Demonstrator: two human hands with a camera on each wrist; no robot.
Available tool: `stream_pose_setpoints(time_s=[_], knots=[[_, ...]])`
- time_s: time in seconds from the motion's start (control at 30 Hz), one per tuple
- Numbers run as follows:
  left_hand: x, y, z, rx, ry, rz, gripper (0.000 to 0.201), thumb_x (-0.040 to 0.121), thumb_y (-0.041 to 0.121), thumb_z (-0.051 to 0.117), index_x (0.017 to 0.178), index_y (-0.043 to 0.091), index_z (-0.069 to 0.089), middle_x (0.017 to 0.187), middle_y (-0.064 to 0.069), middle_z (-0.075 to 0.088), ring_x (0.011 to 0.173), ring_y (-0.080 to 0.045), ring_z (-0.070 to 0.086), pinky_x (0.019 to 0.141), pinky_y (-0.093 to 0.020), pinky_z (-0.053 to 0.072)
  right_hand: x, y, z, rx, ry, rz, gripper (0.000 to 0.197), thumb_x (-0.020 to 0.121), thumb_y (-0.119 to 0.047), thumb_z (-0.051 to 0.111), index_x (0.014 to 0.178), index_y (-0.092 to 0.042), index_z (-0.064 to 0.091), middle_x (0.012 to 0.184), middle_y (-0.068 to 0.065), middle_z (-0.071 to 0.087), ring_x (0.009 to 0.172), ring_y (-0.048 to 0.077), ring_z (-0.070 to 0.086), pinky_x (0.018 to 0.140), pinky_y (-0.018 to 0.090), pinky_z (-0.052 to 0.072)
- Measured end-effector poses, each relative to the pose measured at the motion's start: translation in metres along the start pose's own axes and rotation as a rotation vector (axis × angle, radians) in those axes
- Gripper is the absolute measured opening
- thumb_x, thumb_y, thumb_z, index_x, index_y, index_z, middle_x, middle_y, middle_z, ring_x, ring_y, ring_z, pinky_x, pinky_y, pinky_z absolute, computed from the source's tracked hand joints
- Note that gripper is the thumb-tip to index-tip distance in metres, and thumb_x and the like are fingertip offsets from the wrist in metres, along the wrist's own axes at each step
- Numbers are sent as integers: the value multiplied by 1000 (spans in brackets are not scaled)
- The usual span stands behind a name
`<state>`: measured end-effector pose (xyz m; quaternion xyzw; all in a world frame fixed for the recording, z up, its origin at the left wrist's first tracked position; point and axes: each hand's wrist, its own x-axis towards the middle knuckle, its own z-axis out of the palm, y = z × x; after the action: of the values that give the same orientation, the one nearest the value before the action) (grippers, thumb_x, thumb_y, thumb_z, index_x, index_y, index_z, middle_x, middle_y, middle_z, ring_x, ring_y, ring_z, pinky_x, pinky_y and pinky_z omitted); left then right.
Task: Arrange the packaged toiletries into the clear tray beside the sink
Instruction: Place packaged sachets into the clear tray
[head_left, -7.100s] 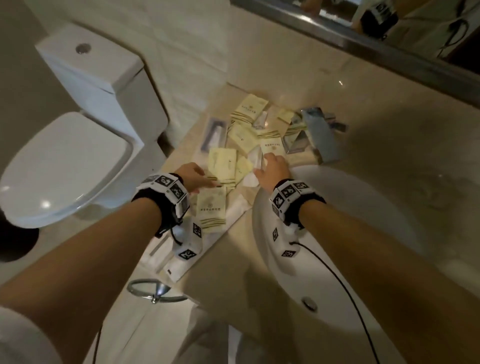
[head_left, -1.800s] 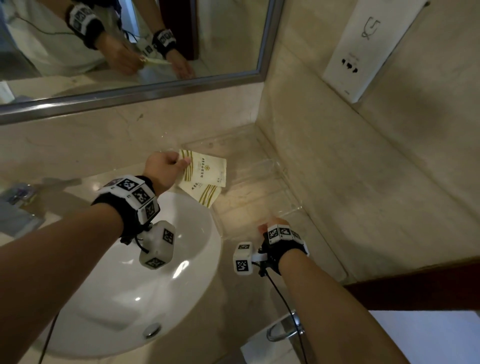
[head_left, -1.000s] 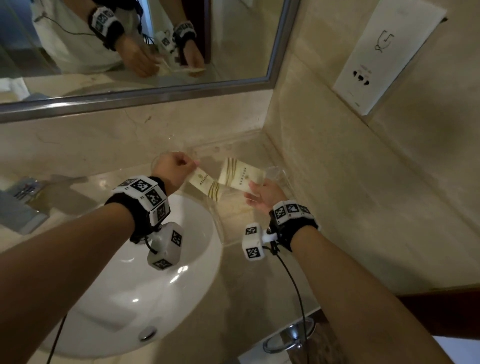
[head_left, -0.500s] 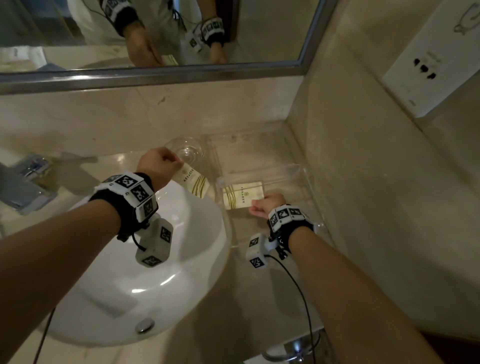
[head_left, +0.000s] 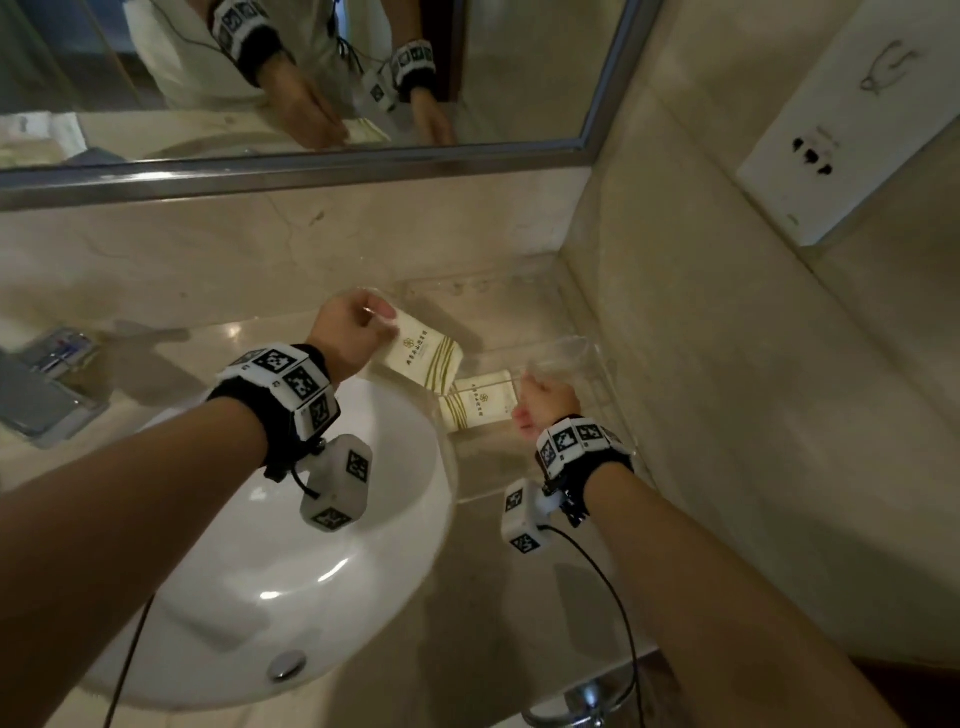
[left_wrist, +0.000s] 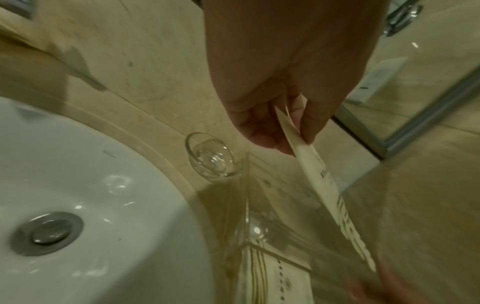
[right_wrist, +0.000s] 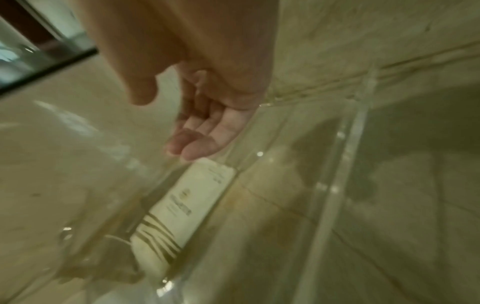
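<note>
My left hand (head_left: 382, 319) pinches a cream packet with green stripes (head_left: 422, 358) by one end and holds it tilted over the left edge of the clear tray (head_left: 467, 287). In the left wrist view the fingers (left_wrist: 283, 135) grip this packet (left_wrist: 324, 181) edge-on above the tray wall (left_wrist: 246, 205). A second striped packet (head_left: 478, 408) lies flat in the tray's near compartment. My right hand (head_left: 540, 402) hovers just beyond it. The right wrist view shows that hand (right_wrist: 192, 135) with relaxed fingers, holding nothing, above the lying packet (right_wrist: 187, 201).
The white sink (head_left: 311, 545) lies left of the tray, with the faucet (head_left: 47, 379) at far left. A small glass dish (left_wrist: 210, 158) stands between sink and tray. The marble wall with a socket plate (head_left: 841, 130) closes the right side, and the mirror (head_left: 311, 78) is behind.
My right hand has let go of its packet, which now lies in the tray, and has drawn back slightly. My left hand has carried its packet rightward over the tray's edge.
</note>
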<state>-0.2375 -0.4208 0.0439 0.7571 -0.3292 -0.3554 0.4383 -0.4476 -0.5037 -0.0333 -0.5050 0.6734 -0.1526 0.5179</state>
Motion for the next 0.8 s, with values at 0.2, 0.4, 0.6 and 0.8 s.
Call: stream_pose_setpoints(time_s=[0.2,0.4,0.6,0.8], knots=[[-5,19,33,3,-191,40,39,84,-1,61,117,16,50,97,-12,62,89,-25,60,63,-20,52,-26,-33,-17,63,-215,-348,28,90,-25,60,109,-5,63,93,1,63,77,8,57,71,19,50],[-10,31,53,3,-252,69,44,83,1,63,124,11,51,93,-8,61,81,-22,59,71,-28,51,-36,-47,-26,42,-384,-364,25,86,-4,63,109,4,62,106,18,67,72,10,62,62,12,53],[-9,22,54,54,-303,25,53,80,10,70,126,10,45,99,-10,63,75,-18,59,65,-22,49,-33,-41,-33,311,-302,-227,27,89,0,56,115,-1,51,118,18,59,101,29,61,68,27,57],[-2,14,60,76,-383,-18,23,77,1,70,97,8,61,57,5,68,50,-4,62,60,-20,47,-33,-34,-35,578,-406,-120,35,89,6,53,123,4,50,107,9,66,71,17,71,61,31,61]])
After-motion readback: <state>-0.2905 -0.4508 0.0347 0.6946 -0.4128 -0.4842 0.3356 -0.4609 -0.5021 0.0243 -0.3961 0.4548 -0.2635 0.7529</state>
